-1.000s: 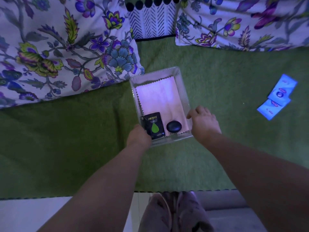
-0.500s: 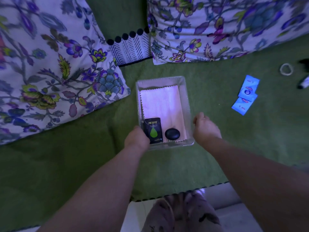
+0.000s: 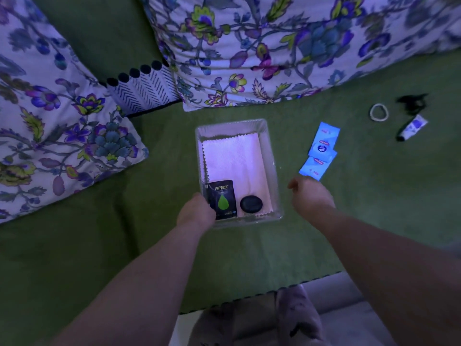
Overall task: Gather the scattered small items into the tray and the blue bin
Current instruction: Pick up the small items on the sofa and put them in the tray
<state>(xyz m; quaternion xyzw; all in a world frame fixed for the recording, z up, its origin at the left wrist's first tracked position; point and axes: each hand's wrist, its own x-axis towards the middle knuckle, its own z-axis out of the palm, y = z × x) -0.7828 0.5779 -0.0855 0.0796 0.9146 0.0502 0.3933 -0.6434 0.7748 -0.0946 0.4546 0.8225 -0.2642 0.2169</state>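
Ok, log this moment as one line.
left hand: at tray near-left corner, grip unclear | right hand: empty, between tray and blue packets | in tray: dark sachet, black disc

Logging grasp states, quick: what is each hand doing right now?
Left hand: grips the clear tray at its near left corner.
Right hand: open, fingers loosely curled, holding nothing, beside the tray.
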